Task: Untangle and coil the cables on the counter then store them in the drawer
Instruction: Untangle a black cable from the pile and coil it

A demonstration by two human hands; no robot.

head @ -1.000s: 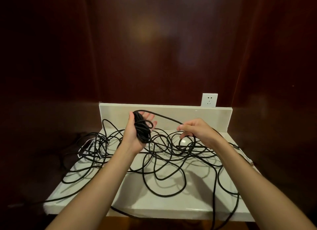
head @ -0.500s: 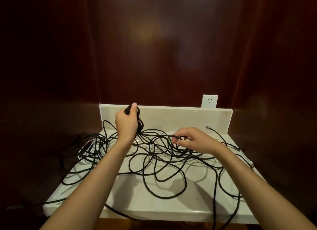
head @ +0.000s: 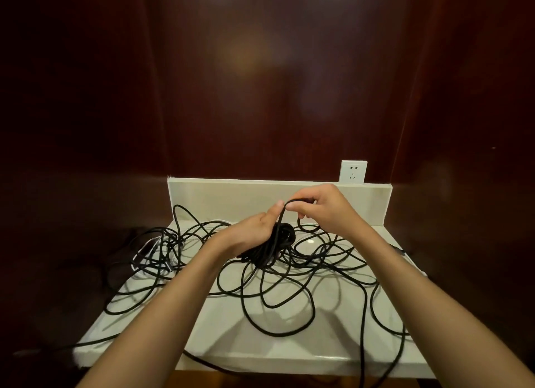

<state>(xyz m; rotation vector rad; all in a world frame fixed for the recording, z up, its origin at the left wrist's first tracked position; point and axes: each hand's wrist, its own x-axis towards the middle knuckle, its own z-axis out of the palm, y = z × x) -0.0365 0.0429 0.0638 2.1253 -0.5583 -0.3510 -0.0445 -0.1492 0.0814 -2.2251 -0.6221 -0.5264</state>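
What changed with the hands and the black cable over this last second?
The left hand turned over and came down toward the counter, keeping hold of the coiled bundle. The right hand rose and moved in beside it, carrying a pinched strand up over the bundle. The loose cable tangle and the wall socket stayed put.

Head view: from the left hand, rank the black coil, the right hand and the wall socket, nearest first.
1. Coil: gripped in the left hand.
2. Right hand: just right of it, pinching a strand.
3. Socket: on the back wall, beyond the right hand.
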